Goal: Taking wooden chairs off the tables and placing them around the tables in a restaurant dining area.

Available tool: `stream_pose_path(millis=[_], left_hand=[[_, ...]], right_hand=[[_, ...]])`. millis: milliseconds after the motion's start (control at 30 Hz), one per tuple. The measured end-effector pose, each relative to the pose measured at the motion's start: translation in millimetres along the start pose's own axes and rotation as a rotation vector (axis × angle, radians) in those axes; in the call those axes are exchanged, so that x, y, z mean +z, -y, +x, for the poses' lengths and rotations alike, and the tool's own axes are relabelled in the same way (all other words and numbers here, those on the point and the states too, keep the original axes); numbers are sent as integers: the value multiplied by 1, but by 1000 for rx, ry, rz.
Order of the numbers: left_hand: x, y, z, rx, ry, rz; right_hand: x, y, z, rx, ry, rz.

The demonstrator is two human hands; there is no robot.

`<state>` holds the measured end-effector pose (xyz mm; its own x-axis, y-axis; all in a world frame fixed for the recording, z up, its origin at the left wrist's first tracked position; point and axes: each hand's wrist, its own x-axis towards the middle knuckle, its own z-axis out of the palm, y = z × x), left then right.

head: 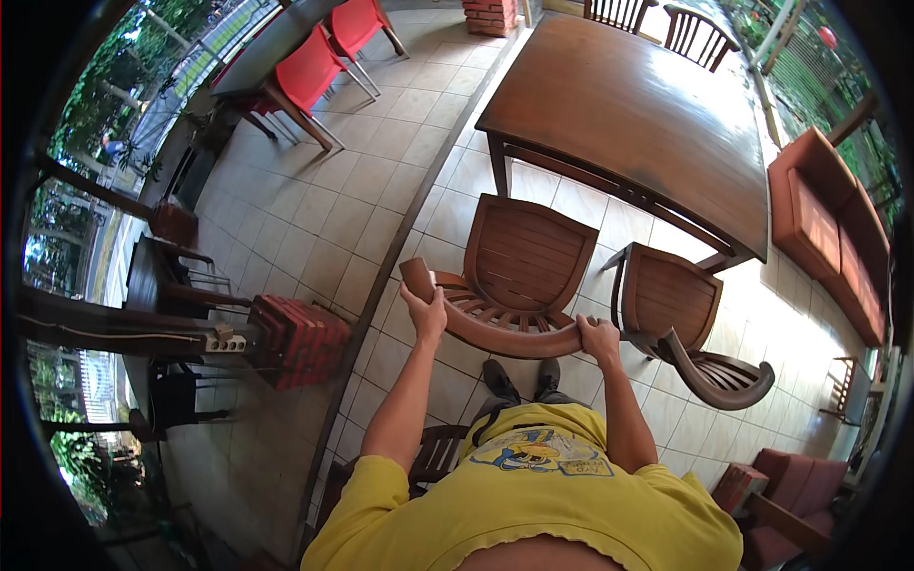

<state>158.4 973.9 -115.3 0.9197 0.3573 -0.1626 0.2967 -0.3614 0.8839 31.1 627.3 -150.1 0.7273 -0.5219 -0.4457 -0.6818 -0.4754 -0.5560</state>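
Observation:
A brown wooden armchair [530, 251] with a slatted seat and a curved, spindled back stands directly before me, its back towards my body. My left hand [428, 308] grips the left end of its curved top rail [510, 341], where the armrest begins. Near the rail's right end, my right hand [600, 338] is closed around the wood. The seat faces a large dark wooden table [628, 107]. A second wooden armchair [670, 296] stands close to the right, turned at an angle, its curved back rail [714, 392] just beyond my right hand.
Red chairs [310, 69] surround another table [250, 68] at the upper left. A brick pillar base [300, 341] stands left, beyond a dark floor edge [400, 264]. An orange sofa [814, 214] lines the right side. Behind me is another slatted wooden chair [437, 453].

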Motion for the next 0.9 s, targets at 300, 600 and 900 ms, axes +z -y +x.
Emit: stream_pose_path(millis=[300, 600, 900], left_hand=[[43, -27, 23, -14, 12, -15], [70, -40, 20, 23, 12, -17], [70, -42, 10, 6, -19, -58]], right_hand=[[-28, 27, 21, 54, -127, 3], [-45, 20, 50, 90, -207, -28], [-52, 21, 53, 92, -169, 22]])
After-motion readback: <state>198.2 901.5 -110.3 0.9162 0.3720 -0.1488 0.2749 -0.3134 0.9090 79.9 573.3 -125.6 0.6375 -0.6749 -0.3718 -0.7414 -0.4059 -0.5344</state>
